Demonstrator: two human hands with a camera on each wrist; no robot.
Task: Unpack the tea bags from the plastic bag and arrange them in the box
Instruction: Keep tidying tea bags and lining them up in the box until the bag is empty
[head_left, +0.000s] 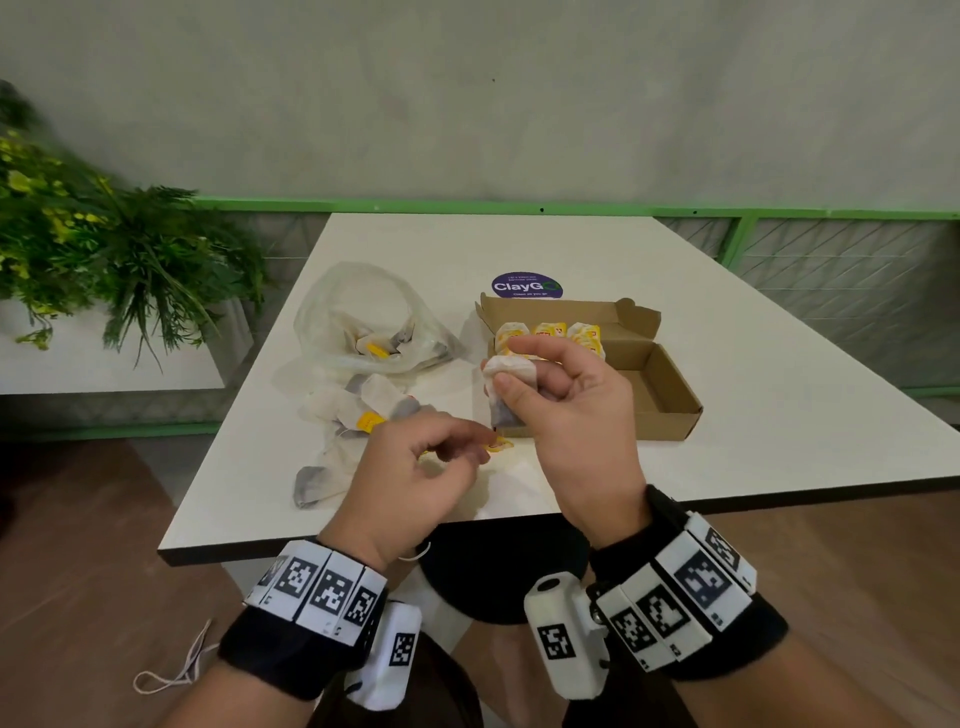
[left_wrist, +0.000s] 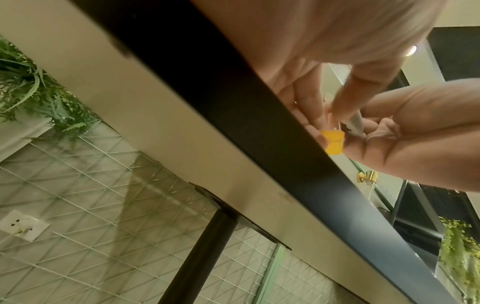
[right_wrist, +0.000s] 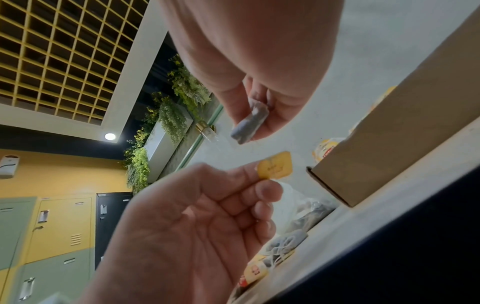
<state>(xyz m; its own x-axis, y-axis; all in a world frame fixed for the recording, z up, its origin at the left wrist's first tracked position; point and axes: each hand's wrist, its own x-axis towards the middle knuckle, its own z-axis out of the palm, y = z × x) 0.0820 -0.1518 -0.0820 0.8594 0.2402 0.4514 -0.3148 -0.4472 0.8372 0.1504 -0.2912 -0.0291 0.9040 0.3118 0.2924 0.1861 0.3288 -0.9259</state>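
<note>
Right hand (head_left: 566, 395) up over table (head_left: 727, 415), fingers pinching tea bag (head_left: 506, 387) just in front of box (head_left: 660, 384); left hand (head_left: 415, 467) lower, fingers nipping yellow tag (right_wrist: 275, 165); string likely between, too thin to see; best wind slack round bag, tuck tag flat, then slot upright beside three bags in box (head_left: 550, 335); gentle grip, thin paper; loose bags (head_left: 358, 410) and plastic bag (head_left: 363, 322) waiting at left.

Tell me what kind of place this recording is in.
Probably a shared office pantry or canteen: a white table with a "ClayGo" clean-as-you-go sticker, staff lockers, and planters against the wall.
</note>
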